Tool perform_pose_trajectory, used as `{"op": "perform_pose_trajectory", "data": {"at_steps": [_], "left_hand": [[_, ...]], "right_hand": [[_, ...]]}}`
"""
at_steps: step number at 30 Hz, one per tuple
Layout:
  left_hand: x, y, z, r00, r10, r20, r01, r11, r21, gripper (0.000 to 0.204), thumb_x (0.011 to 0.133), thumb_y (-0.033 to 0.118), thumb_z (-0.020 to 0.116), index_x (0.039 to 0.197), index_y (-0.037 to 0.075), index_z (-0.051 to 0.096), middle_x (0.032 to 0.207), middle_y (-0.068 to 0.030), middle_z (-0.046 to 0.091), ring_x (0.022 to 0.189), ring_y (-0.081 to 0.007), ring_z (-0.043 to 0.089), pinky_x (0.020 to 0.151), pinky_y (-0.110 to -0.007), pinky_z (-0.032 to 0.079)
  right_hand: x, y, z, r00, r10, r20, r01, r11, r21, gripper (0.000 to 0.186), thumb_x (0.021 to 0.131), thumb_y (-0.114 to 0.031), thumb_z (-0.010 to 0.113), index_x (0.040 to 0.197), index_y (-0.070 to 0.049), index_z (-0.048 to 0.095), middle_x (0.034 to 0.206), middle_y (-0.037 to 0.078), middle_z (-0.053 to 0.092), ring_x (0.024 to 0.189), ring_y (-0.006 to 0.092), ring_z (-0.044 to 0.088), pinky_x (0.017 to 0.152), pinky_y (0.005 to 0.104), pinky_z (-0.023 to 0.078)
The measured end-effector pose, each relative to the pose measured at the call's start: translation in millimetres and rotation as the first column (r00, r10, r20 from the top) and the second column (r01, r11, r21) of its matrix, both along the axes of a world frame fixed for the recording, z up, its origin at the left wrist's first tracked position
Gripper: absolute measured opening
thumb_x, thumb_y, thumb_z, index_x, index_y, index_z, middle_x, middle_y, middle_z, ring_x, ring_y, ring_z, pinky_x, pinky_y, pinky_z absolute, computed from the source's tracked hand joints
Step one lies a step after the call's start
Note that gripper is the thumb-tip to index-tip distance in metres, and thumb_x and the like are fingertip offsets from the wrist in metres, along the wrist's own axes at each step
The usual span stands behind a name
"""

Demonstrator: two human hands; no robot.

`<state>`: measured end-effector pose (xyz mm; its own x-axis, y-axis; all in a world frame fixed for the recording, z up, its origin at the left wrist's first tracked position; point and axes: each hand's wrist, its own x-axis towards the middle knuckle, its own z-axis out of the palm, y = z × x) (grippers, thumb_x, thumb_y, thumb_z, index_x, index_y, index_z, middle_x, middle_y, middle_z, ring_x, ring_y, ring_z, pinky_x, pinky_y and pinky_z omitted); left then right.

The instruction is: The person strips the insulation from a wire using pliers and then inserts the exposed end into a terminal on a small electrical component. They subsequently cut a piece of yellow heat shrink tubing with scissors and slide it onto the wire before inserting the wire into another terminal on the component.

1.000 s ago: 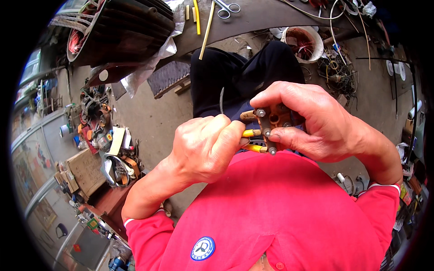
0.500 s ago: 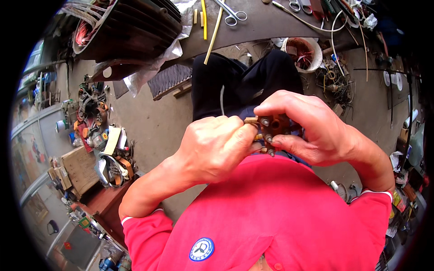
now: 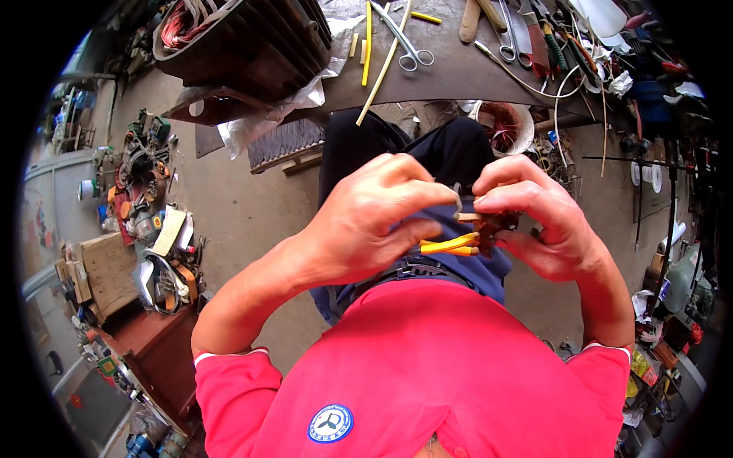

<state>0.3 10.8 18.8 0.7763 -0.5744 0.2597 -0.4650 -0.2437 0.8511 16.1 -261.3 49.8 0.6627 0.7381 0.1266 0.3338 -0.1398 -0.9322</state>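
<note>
My right hand (image 3: 546, 221) grips a dark brown terminal block (image 3: 500, 226) above my lap, between its fingers and thumb. Yellow-sleeved leads (image 3: 450, 245) and a tan sleeved piece (image 3: 467, 217) stick out of the block's left side. My left hand (image 3: 374, 217) is just left of the block, with thumb and forefinger apart. By its forefinger tip is a short grey curved piece (image 3: 458, 200), perhaps a lead end; whether the finger touches it I cannot tell. My right fingers cover much of the block.
Ahead, a dark table (image 3: 450, 76) carries a finned motor housing (image 3: 248, 49) with red wires, scissors (image 3: 412, 55), yellow sleeving (image 3: 368, 46) and several hand tools. Below its edge stands a white bucket (image 3: 523, 126). Parts and a wooden box (image 3: 130, 271) lie at left.
My left hand has come away from the terminal block, its fingers parting and uncovering the yellow leads. The right hand still holds the block, now turned. The view has shifted, showing more of the table.
</note>
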Motion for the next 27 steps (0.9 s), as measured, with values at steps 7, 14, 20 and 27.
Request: {"op": "perform_pose_trajectory", "data": {"at_steps": [7, 14, 20, 27], "left_hand": [[15.2, -20.7, -13.9, 0.986, -0.162, -0.046, 0.15, 0.971, -0.187, 0.032, 0.073, -0.007, 0.076, 0.101, 0.005, 0.067, 0.096, -0.0095, 0.065, 0.087, -0.0261, 0.062, 0.074, -0.037, 0.05], [24.0, -14.5, -15.8, 0.982, -0.191, -0.008, 0.191, 0.978, 0.084, 0.021, 0.073, -0.005, 0.066, 0.091, 0.006, 0.063, 0.082, -0.0083, 0.062, 0.08, -0.0286, 0.063, 0.079, -0.038, 0.046], [30.3, 15.8, 4.0, 0.978, -0.083, 0.194, 0.019, 0.949, 0.314, 0.015, 0.082, 0.009, 0.076, 0.086, 0.004, 0.063, 0.072, -0.0103, 0.054, 0.07, -0.0306, 0.057, 0.064, -0.041, 0.043], [17.0, -13.3, 45.7, 0.97, -0.138, 0.198, 0.058, 0.93, 0.362, 0.022, 0.078, 0.011, 0.079, 0.087, 0.005, 0.06, 0.073, -0.0097, 0.054, 0.063, -0.0302, 0.06, 0.053, -0.041, 0.046]], "right_hand": [[1.7, -3.8, -9.8, 0.985, -0.007, -0.175, 0.009, 1.0, 0.012, 0.049, 0.077, 0.013, 0.069, 0.123, -0.002, 0.06, 0.115, 0.008, 0.058, 0.102, 0.0181, 0.063, 0.09, 0.0316, 0.053], [4.6, -12.6, -25.9, 0.883, 0.026, -0.469, 0.022, 0.995, 0.097, 0.042, 0.087, 0.004, 0.07, 0.127, -0.001, 0.059, 0.114, 0.004, 0.06, 0.102, 0.0128, 0.063, 0.091, 0.029, 0.053], [7.6, -32.3, -38.0, 0.832, -0.042, -0.553, 0.114, 0.989, 0.097, 0.044, 0.084, 0.007, 0.069, 0.127, -0.001, 0.06, 0.113, 0.004, 0.061, 0.105, 0.0123, 0.062, 0.093, 0.0288, 0.051], [-1.3, 10.0, -31.5, 0.999, 0.014, -0.032, -0.009, 0.992, 0.124, 0.05, 0.075, -0.004, 0.068, 0.124, -0.001, 0.061, 0.117, 0.014, 0.063, 0.108, 0.03, 0.064, 0.097, 0.0376, 0.05]]}}
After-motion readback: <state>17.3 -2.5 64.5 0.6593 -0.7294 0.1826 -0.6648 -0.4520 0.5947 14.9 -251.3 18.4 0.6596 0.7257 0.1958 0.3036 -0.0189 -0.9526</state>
